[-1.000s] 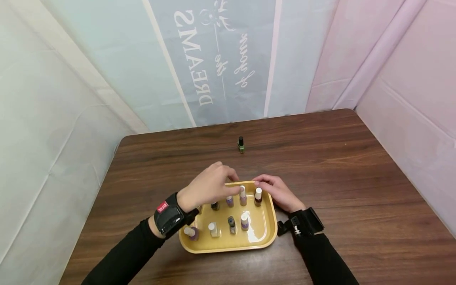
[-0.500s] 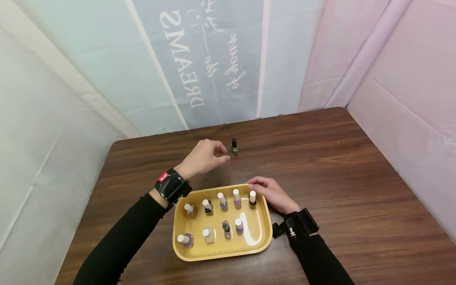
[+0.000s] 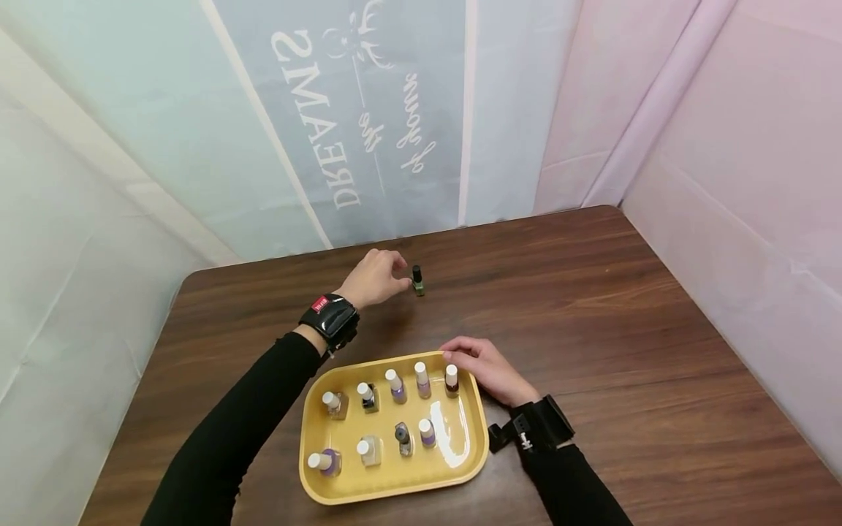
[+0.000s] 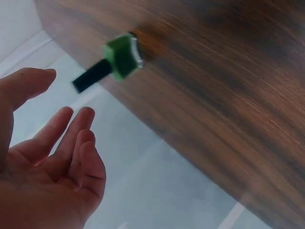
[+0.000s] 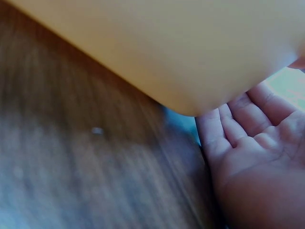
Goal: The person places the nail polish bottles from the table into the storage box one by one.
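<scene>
A small green nail polish bottle (image 3: 418,282) with a black cap stands upright near the table's far edge. My left hand (image 3: 375,279) is just left of it, thumb and fingers apart with nothing between them. In the left wrist view, the bottle (image 4: 123,56) lies a little beyond the fingertips. Nearer to me, a yellow tray (image 3: 388,495) bears several nail polish bottles in two rows, mostly white-capped, one dark-capped (image 3: 403,435). My right hand (image 3: 490,371) holds the tray's far right corner, thumb at the rim and fingers along the outer wall (image 5: 200,57).
The dark wood table (image 3: 592,329) extends to the right of the tray. Behind it hangs a pale blue curtain (image 3: 408,131) with white lettering. Light fabric panels (image 3: 737,183) close in both sides.
My left hand has moved from above the tray to the far side, beside the green nail polish bottle. The right hand stays at the tray's corner. The head view has shifted.
</scene>
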Tool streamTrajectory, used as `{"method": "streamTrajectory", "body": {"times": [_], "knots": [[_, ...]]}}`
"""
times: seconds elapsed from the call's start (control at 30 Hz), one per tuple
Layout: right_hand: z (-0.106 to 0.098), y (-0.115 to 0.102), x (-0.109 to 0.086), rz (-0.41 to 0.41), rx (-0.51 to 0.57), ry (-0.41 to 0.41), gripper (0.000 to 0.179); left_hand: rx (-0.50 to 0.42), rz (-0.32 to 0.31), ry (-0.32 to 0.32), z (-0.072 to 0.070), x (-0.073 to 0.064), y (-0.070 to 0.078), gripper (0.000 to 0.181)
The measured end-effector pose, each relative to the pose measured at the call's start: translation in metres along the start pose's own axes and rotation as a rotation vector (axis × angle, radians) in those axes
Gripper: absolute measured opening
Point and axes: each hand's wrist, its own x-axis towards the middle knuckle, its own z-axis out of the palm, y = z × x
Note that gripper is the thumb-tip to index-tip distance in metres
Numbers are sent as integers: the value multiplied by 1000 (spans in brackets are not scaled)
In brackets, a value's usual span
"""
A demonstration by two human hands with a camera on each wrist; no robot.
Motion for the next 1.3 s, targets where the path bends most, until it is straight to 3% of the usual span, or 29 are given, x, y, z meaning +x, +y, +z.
{"method": "streamTrajectory", "body": {"times": [0.23, 0.67, 1.3], "knots": [[1, 2, 0, -10, -16, 11, 30, -95, -34, -34, 13, 17, -10, 41], [1, 0, -3, -15, -16, 16, 28, -33, -6, -12, 38, 34, -13, 41], [0, 0, -2, -11, -19, 27, 27, 60, 7, 18, 43, 37, -8, 26]]}}
